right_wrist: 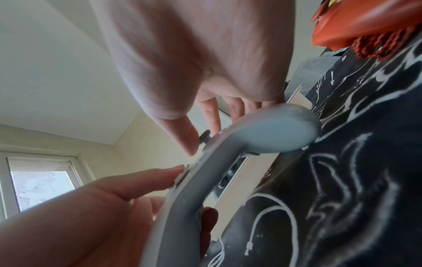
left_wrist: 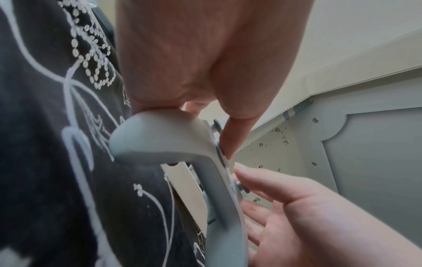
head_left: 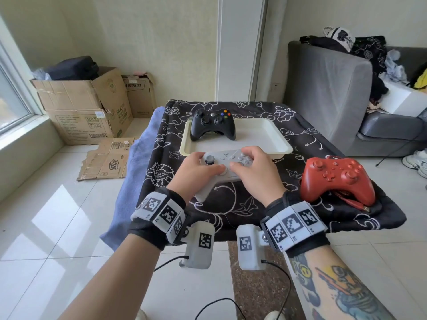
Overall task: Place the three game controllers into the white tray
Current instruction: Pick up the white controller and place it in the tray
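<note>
Both hands hold the white controller (head_left: 225, 166) at the tray's (head_left: 280, 144) near rim: the left hand (head_left: 196, 172) grips its left horn, the right hand (head_left: 251, 173) its right. The controller's long axis runs left to right, parallel to that rim. The open tray floor lies straight ahead (beside the black controller (head_left: 212, 124), already in). The red controller (head_left: 336, 179) waits on the counter, nearer the right hand.

White controller (left_wrist: 173, 142) seen edge-on, one grip horn gripped from above by the left hand (left_wrist: 200, 54), thumb laid on its face. Right hand (left_wrist: 308, 216) seen below, fingers reaching to the controller's face. Black patterned cloth (left_wrist: 45, 144) seen left of the controller; white tray (left_wrist: 185, 186) edge glimpsed behind it.
</note>
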Available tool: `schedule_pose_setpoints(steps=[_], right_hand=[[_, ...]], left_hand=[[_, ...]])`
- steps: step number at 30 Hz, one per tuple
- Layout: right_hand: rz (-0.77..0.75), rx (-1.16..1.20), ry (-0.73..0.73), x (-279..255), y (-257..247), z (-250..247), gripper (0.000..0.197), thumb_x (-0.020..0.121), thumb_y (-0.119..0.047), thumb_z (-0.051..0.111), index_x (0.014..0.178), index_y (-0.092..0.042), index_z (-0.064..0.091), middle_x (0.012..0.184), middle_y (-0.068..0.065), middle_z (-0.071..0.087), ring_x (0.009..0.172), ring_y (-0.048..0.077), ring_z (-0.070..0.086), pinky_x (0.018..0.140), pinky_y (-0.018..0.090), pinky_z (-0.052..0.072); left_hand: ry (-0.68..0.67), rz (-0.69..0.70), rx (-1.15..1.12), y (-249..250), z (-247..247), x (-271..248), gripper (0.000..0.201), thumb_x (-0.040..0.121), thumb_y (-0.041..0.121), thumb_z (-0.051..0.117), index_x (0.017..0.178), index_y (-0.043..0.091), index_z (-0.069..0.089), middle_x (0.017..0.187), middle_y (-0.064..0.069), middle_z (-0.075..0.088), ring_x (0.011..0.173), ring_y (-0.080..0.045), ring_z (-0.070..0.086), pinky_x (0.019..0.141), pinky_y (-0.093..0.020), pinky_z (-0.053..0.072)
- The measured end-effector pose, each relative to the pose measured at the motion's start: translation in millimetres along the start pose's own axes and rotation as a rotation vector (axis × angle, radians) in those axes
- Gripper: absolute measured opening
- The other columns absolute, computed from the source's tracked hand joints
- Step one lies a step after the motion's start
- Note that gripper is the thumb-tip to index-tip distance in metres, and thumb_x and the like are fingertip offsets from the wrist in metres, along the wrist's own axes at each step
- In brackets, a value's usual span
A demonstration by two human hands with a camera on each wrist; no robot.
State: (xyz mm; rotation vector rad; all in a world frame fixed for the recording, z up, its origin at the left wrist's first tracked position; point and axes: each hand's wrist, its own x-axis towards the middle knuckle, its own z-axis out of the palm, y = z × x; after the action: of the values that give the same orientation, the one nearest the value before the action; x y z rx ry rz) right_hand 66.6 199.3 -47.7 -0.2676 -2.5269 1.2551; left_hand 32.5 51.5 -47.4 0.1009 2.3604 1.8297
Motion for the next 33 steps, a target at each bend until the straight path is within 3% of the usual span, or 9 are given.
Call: schedule_pose_setpoints(steps=[3,5,10,14,20,24,27,30,33], right_hand=[[-0.012,0.014,0.007,-0.1,-5.0,3.0,0.049,0.085,-0.03,0.069,0.13,-0.015,0.055,0.131,0.005,0.057,0.119,0.019,0.054,0.089,0.021,0.037],[-0.018,0.025,0.012,1.9,-7.1,6.0,0.05,0.082,-0.03,0.072,0.128,-0.015,0.057,0.129,0.005,0.059,0.118,0.019,0.056,0.09,0.022,0.039],[-0.026,0.056,0.019,6.9,-10.1,8.3,0.056,0.076,-0.027,0.079,0.126,-0.014,0.058,0.127,0.004,0.061,0.114,0.016,0.057,0.09,0.022,0.041],[-0.018,0.102,0.024,14.6,-11.9,9.7,0.06,0.073,-0.022,0.083,0.126,-0.012,0.058,0.124,0.002,0.062,0.105,0.01,0.054,0.085,0.018,0.037],[0.0,0.122,0.026,37.3,-13.8,15.6,0.061,0.075,-0.021,0.082,0.129,-0.015,0.055,0.126,-0.001,0.059,0.105,0.007,0.049,0.087,0.018,0.036],[0.001,0.153,0.047,53.5,-17.7,21.5,0.058,0.074,-0.023,0.083,0.125,-0.016,0.057,0.116,-0.004,0.058,0.103,0.01,0.053,0.085,0.019,0.038],[-0.002,0.142,0.04,65.5,-24.1,20.5,0.057,0.075,-0.024,0.082,0.125,-0.017,0.056,0.11,-0.008,0.055,0.102,0.01,0.053,0.083,0.019,0.036],[-0.014,0.132,0.017,84.1,-30.9,15.7,0.058,0.076,-0.024,0.082,0.127,-0.016,0.056,0.109,-0.008,0.053,0.102,0.009,0.052,0.083,0.019,0.035],[-0.036,0.115,0.025,105.6,-35.2,12.2,0.055,0.076,-0.024,0.081,0.124,-0.015,0.058,0.109,-0.007,0.054,0.103,0.011,0.053,0.085,0.02,0.037]], left_hand=[[0.004,0.037,0.058,1.6,-7.2,0.2,0.027,0.079,0.021,0.077,0.098,0.022,0.057,0.098,-0.001,0.068,0.093,-0.023,0.069,0.09,-0.044,0.056],[0.007,0.058,0.088,3.7,-11.6,0.3,0.023,0.08,0.019,0.075,0.087,0.029,0.056,0.091,0.003,0.067,0.089,-0.022,0.068,0.089,-0.044,0.056],[0.002,0.075,0.137,9.4,-17.7,2.2,0.038,0.08,0.025,0.074,0.113,0.014,0.059,0.103,-0.006,0.068,0.096,-0.026,0.069,0.091,-0.046,0.056],[-0.007,0.107,0.143,13.4,-20.0,9.4,0.034,0.08,0.022,0.074,0.111,0.011,0.064,0.108,-0.011,0.071,0.102,-0.027,0.069,0.095,-0.044,0.053],[-0.05,0.108,0.158,24.7,-26.3,34.0,0.053,0.063,0.035,0.072,0.106,0.006,0.067,0.105,-0.015,0.073,0.097,-0.029,0.07,0.094,-0.05,0.053],[-0.066,0.115,0.235,33.6,-33.8,57.5,0.042,0.074,0.027,0.076,0.106,0.001,0.066,0.106,-0.019,0.071,0.084,-0.021,0.064,0.09,-0.045,0.053],[-0.052,0.127,0.257,39.8,-37.1,68.8,0.042,0.076,0.028,0.075,0.108,0.002,0.066,0.11,-0.019,0.07,0.09,-0.024,0.067,0.091,-0.043,0.052],[-0.067,0.128,0.235,50.0,-39.1,80.3,0.054,0.068,0.034,0.071,0.109,0.0,0.064,0.103,-0.016,0.071,0.088,-0.023,0.067,0.092,-0.044,0.053],[-0.061,0.122,0.232,60.2,-40.3,97.2,0.052,0.068,0.031,0.07,0.109,-0.001,0.063,0.093,-0.011,0.067,0.082,-0.019,0.061,0.09,-0.042,0.054]])
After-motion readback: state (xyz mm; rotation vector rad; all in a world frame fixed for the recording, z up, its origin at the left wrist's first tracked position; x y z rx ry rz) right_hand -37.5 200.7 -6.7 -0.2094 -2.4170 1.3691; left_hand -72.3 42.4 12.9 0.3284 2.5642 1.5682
